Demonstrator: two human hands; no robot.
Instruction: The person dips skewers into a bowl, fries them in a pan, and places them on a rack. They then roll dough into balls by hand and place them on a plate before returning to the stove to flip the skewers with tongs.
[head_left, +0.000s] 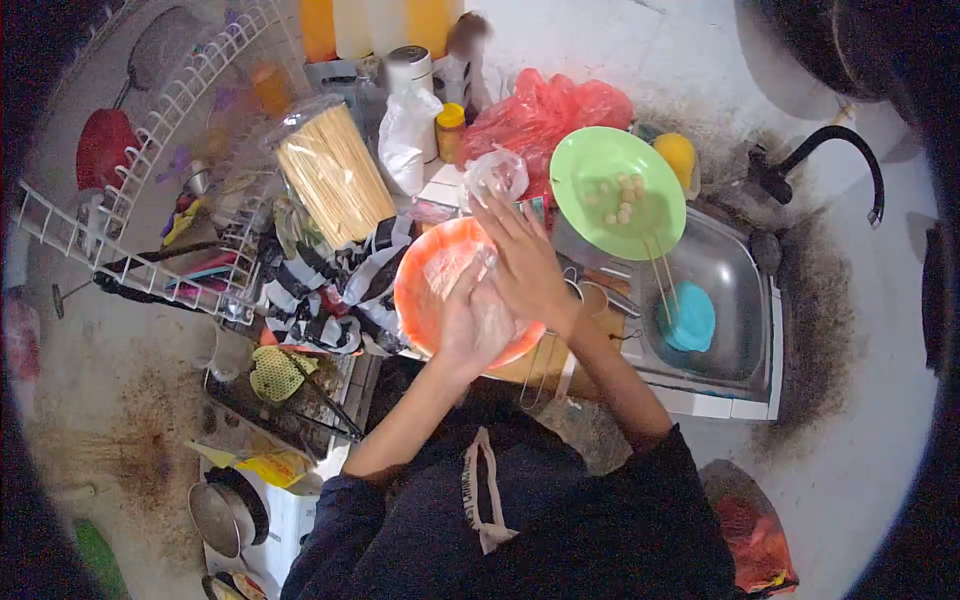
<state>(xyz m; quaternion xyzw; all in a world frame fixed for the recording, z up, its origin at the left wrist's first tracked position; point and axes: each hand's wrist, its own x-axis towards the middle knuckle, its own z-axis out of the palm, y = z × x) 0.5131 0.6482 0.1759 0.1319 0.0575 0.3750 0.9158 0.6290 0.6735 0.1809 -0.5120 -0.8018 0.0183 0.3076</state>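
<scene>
Above an orange bowl point(415, 300) with white powder inside, my two hands meet palm to palm. My right hand point(525, 265) lies flat across the left one, its fingers stretched out to the upper left. Underneath it, my left hand point(475, 325) is turned palm up with its thumb stretched; white powder coats it. Its other fingers are mostly covered, and whatever may lie between the palms is hidden. Right of the bowl, a light green plate point(590, 165) carries several small pale balls point(627, 195) and a pair of wooden sticks point(662, 275).
The metal sink point(735, 330) at right holds a blue bowl point(690, 318) under a black faucet point(775, 170). Behind the orange bowl are a red plastic bag point(550, 110), a yellow-lidded jar point(450, 130) and a pack of wooden skewers point(335, 175). A white wire rack point(130, 190) stands left.
</scene>
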